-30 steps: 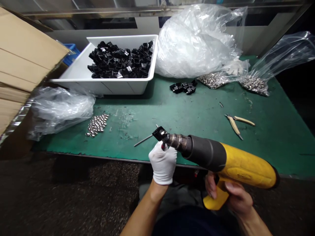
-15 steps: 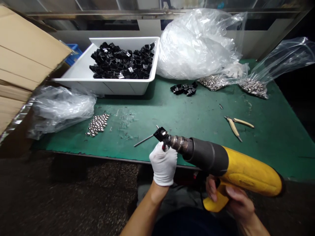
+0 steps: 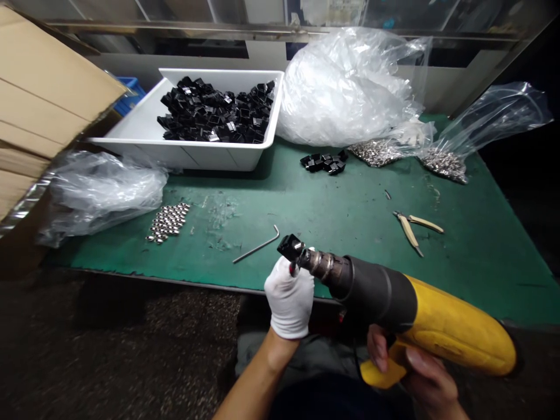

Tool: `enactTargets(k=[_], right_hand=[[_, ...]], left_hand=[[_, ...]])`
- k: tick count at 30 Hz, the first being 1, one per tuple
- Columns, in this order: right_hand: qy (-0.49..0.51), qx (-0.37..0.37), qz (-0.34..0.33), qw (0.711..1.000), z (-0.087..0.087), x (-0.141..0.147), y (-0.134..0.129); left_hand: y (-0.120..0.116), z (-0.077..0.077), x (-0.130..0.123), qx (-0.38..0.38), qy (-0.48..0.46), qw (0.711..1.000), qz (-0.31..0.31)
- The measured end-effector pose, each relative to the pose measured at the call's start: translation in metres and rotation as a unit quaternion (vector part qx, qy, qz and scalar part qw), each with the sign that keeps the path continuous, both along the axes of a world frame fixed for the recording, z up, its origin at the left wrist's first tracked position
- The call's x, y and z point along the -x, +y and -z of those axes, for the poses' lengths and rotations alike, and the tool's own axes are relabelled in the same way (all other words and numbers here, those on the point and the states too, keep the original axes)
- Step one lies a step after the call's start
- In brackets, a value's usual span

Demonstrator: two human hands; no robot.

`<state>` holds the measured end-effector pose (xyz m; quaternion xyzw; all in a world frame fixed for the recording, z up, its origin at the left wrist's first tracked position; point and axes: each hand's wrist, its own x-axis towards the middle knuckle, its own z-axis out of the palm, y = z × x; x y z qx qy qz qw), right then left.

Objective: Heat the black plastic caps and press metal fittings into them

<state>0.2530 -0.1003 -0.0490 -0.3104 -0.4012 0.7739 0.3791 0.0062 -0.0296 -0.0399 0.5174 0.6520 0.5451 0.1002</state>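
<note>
My left hand (image 3: 289, 297), in a white glove, is closed around a small tool with a red handle (image 3: 292, 268); the glove hides most of it, so its kind is unclear. Just above the fist, a black plastic part (image 3: 290, 247) with a shiny metal spot on it is held up over the table's front edge. My bare right hand (image 3: 415, 367) grips the yellow handle of a heat gun (image 3: 455, 324). The gun's metal nozzle points left, close against the black part. An L-shaped hex key (image 3: 258, 248) lies on the table left of the part.
A white bin (image 3: 184, 154) holds many black parts, with a small pile of black parts (image 3: 324, 163) nearby. Shiny metal pieces (image 3: 168, 223) lie at left. Cutting pliers (image 3: 411, 230), clear bags (image 3: 345, 87) and bagged metal pieces (image 3: 444, 163) occupy the right. A cardboard box (image 3: 48, 81) stands left.
The black part and heat gun have shifted slightly right and down in view, so the hex key's bent end shows fully. Both hands keep their grips.
</note>
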Motion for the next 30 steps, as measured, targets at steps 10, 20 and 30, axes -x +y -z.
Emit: enactTargets(k=[10, 20, 30], right_hand=[[-0.006, -0.011, 0.002, 1.0, -0.0023, -0.0036, -0.0039], [-0.001, -0.009, 0.001, 1.0, 0.0003, -0.0074, -0.0062], [0.004, -0.012, 0.001, 1.0, 0.0029, -0.0091, -0.0066]], left_hand=[[0.0031, -0.0063, -0.0043, -0.032, 0.046, 0.998, -0.011], [0.0025, -0.0045, -0.0073, -0.035, 0.056, 0.998, -0.019], [0.0028, -0.0031, -0.0081, -0.043, 0.04, 0.998, -0.004]])
